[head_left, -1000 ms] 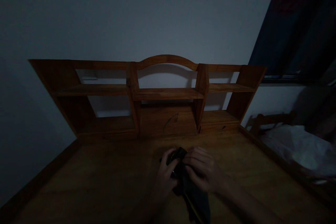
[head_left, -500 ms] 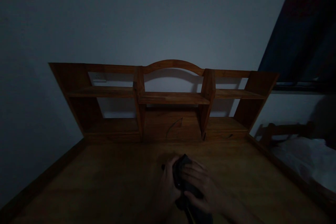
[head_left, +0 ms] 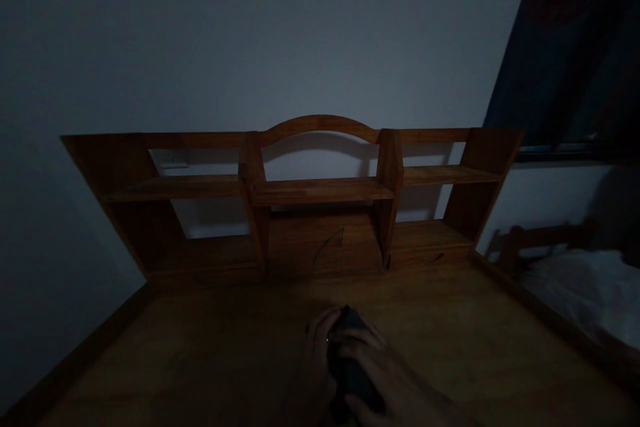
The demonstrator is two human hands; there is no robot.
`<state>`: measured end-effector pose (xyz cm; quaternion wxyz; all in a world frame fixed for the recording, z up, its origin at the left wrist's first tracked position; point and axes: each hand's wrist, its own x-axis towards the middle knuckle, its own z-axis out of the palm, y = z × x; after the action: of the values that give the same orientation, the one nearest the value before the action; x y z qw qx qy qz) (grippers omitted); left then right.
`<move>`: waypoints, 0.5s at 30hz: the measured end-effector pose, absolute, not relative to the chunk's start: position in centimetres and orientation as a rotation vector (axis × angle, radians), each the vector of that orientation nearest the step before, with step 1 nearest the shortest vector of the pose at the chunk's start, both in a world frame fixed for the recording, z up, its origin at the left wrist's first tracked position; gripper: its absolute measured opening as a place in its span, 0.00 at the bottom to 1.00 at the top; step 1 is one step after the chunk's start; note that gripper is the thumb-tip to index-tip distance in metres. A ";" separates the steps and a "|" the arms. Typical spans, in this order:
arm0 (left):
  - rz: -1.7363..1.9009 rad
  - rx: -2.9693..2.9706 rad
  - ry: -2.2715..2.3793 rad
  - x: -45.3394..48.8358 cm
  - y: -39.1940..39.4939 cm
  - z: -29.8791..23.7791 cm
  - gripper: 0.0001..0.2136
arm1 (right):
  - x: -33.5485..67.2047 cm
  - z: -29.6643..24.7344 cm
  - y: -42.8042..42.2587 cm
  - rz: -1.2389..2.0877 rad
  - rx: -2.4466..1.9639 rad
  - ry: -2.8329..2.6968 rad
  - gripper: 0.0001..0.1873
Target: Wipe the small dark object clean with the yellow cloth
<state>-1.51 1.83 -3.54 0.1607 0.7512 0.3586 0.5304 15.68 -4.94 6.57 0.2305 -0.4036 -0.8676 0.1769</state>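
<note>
Low in the middle of the view, both of my hands are closed around a black, bulky object [head_left: 356,381]. In this dim light I cannot make out its kind; its upper end is angular and a small bright glint shows on its left side. My left hand [head_left: 315,361] wraps its left side, with the fingers near the top. From the right, my right hand [head_left: 383,368] lies across it, fingers curled over its upper face and thumb lower down. The object's lower end is lost in shadow at the frame's bottom edge.
A wooden desk [head_left: 225,340] spreads beneath my hands. Along its back stands a wooden shelf unit [head_left: 323,192] with an arched top, against a pale wall [head_left: 300,33]. On the right are a dark window or curtain [head_left: 565,60] and whitish plastic or cloth [head_left: 585,287].
My view has shifted and tilted slightly. Both hands and the black object sit lower in the frame, and my right fingers have moved over its front. The yellow line near its lower end no longer shows.
</note>
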 end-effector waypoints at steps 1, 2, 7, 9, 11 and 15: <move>1.556 2.129 1.007 -1.5 2.2 -3.9 0.20 | 15.6 6.4 -4.9 0.518 -1.118 -2.347 0.23; 1.592 2.108 1.009 -1.4 2.5 -4.3 0.19 | 15.5 6.2 -4.8 0.535 -1.128 -2.320 0.20; 1.428 2.163 0.999 -1.6 3.2 -5.3 0.23 | 15.7 4.6 -4.5 0.373 -1.149 -2.378 0.20; 1.344 2.220 1.000 -1.9 3.0 -5.0 0.25 | 15.9 4.2 -4.3 0.204 -1.142 -2.434 0.26; 1.269 2.247 0.990 -2.1 2.7 -4.5 0.29 | 16.0 3.8 -4.0 0.055 -1.120 -2.478 0.32; 1.258 2.225 0.996 -2.3 2.4 -3.5 0.31 | 15.9 3.4 -3.7 0.154 -1.179 -2.458 0.41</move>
<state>-2.30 2.40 -3.51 0.1978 0.7951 0.3560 0.4494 15.86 -3.71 3.42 0.2042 -0.4228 -0.8812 0.0551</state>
